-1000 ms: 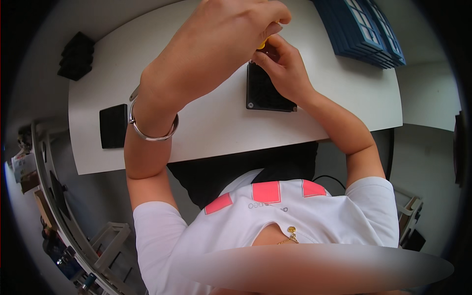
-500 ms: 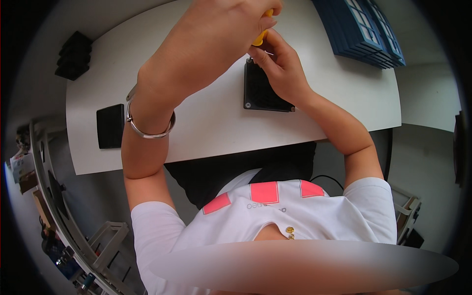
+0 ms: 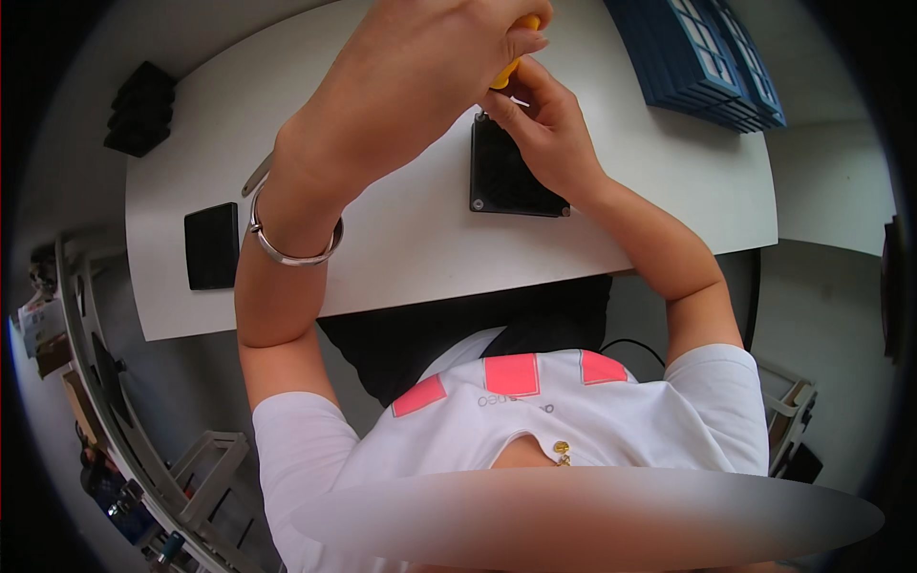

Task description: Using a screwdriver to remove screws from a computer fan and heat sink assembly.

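Note:
My left hand (image 3: pixel 435 72) reaches across to the far middle of the white table (image 3: pixel 411 248), its fingers wrapped round a yellow-handled screwdriver (image 3: pixel 503 74). Close below it, my right hand (image 3: pixel 559 134) is closed, thumb and fingers at the lower end of the screwdriver. Its tip is hidden behind my fingers. Under both hands a square black fan-like unit (image 3: pixel 501 177) lies flat on the table, with round metal screw heads at its visible corners. A small pale sliver shows by my right fingers, too small to name.
A flat black panel (image 3: pixel 211 246) lies left of my forearm. Partly behind my left wrist is a grey strip-shaped metal piece (image 3: pixel 256 178). Black stacked blocks (image 3: pixel 141 110) stand at the far left, blue crates (image 3: pixel 702 72) at the far right. A cluttered rack (image 3: pixel 134 411) stands beyond the table's left side.
My left wrist has turned slightly, and more of the grey strip shows behind it. Both hands stay in the same place on the screwdriver.

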A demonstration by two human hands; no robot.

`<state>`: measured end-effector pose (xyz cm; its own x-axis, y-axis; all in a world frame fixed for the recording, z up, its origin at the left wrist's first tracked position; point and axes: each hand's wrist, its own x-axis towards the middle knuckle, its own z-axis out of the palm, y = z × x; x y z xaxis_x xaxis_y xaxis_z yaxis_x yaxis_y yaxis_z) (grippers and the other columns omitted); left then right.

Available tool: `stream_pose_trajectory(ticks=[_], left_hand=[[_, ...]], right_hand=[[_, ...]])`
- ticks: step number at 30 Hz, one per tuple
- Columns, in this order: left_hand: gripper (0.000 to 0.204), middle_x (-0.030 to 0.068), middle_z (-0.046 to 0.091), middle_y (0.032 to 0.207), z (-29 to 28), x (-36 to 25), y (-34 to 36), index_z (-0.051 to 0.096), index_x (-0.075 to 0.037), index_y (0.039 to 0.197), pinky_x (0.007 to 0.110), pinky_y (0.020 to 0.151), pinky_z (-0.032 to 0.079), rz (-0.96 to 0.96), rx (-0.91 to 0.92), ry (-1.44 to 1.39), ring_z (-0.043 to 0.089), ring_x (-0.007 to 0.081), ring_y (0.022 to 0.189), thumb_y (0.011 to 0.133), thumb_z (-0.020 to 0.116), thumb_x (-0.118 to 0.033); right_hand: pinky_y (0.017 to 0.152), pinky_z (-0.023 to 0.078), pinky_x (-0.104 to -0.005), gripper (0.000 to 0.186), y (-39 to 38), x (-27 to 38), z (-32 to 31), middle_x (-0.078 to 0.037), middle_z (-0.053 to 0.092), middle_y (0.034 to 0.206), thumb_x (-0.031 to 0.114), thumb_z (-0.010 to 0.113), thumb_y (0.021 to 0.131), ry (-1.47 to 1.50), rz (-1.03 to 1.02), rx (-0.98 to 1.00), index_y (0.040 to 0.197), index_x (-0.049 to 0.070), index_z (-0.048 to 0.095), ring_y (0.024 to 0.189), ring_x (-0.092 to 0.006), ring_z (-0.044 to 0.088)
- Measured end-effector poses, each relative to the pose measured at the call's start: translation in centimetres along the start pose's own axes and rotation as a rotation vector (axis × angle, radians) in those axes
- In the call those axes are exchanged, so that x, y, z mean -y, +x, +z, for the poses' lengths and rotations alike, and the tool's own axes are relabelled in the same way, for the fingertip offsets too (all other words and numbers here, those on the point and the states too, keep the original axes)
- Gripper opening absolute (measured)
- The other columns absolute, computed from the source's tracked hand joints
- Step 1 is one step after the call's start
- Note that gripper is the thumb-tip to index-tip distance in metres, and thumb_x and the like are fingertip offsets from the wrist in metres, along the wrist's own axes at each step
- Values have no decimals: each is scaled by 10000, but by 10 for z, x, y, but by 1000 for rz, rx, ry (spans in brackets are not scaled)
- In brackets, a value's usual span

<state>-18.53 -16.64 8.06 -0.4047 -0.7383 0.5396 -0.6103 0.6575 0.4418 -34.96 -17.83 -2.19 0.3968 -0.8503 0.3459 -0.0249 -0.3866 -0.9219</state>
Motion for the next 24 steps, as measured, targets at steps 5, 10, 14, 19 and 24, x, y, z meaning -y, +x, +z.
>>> stream_pose_trajectory(ticks=[5,10,14,19,24], left_hand=[[252,161,649,788,-6,-17,2,630,28,931,285,603,506,-269,109,81,638,223,655,876,675,-214],[279,164,654,769,6,-4,-2,634,36,994,291,590,514,121,-84,118,636,252,637,864,688,-204],[284,163,652,771,-5,-8,-6,635,43,999,290,594,517,211,-68,10,632,248,630,861,690,-199],[238,172,662,827,-20,-17,-1,637,53,1025,273,628,523,-36,196,71,645,236,669,890,641,-144],[193,145,668,795,7,2,-6,630,28,912,264,599,510,143,-49,135,649,224,665,875,663,-159]], right_hand=[[716,506,-241,261,-2,4,-3,-45,630,976,170,695,891,-24,78,36,1081,31,582,816,-105,609],[708,499,-240,254,-1,3,-1,-39,628,959,161,696,888,-35,23,19,1076,30,586,787,-104,597],[709,504,-241,258,-3,1,1,-31,629,932,154,695,888,-81,-37,-1,1083,32,581,764,-106,593],[701,507,-242,269,0,1,-1,-35,618,905,143,694,887,-62,12,-23,1095,41,558,768,-102,594],[694,505,-239,271,-1,-3,-2,-40,621,906,134,691,888,-49,29,12,1104,48,551,778,-100,597]])
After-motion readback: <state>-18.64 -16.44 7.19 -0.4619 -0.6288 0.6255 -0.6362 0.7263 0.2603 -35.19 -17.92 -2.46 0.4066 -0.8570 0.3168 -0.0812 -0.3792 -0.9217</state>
